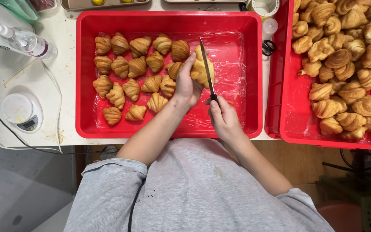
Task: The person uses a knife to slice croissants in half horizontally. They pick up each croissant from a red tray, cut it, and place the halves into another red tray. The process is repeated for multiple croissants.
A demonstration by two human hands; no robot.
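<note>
Left hand [187,86]: fingers curled around a small croissant [202,68], holding it up over the right half of the red tray [168,19]; the thumb side faces the blade.
Right hand [223,118]: fingers pressed together around the black handle of a knife [207,71], near edge of the tray.
Knife: the thin blade runs away from the person and sits in the held croissant, splitting it lengthwise; pale crumb shows on both sides of the blade.
Red tray: lined with clear film [237,64]; its right half is bare film apart from the hands.
Croissant rows [134,75]: browned croissants packed in the tray's left half, just beside the left hand, the nearest ones touching the wrist and fingers.
Second red tray [288,116]: stands at the right, its edge overlapping the first tray's right rim, heaped with croissants [344,56].
Between the trays: a pair of black-handled scissors [269,47] and a small clear bottle [270,28] on the counter [56,25].
Far edge: a roll of tape [265,6] and metal baking trays [108,4], partly cut off by the frame.
Left of the tray: a spray bottle [24,41] lying down, a thin wooden stick [18,73], a small white kitchen scale [22,112], and cables [59,103] trailing over the counter's near edge.
Near foreground: the person's grey shirt [194,189] hides the counter's near edge.
</note>
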